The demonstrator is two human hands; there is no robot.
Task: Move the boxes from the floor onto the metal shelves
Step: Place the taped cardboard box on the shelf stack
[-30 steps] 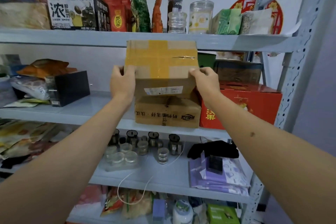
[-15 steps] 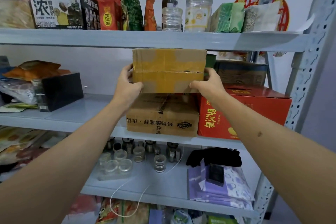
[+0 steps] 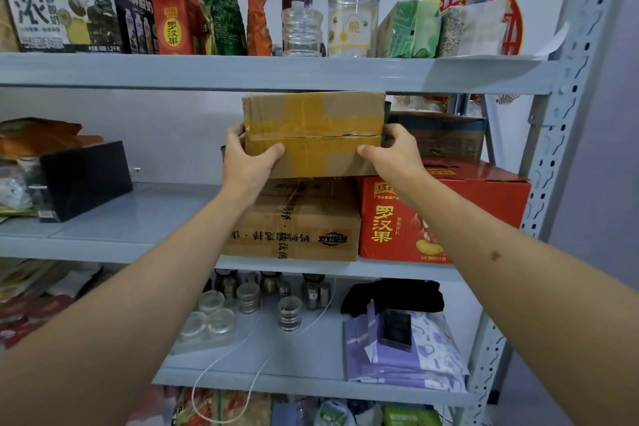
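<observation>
- L hand (image 3: 247,162) grips left end of taped cardboard box (image 3: 313,133), thumb on front face, fingers behind
- R hand (image 3: 397,154) grips right end same way, thumb on front
- taped box sits on top of lower cardboard box (image 3: 297,221) on middle shelf (image 3: 114,228) of metal rack; whether its full weight is down, can't tell
- box top is just under upper shelf (image 3: 242,71), w/ a slim gap
- red carton (image 3: 442,211) stands just beside lower box, to its right; black box (image 3: 84,178) well apart on left
- jars, pouches, milk carton on upper shelf; small jars (image 3: 249,297) on shelf below
</observation>
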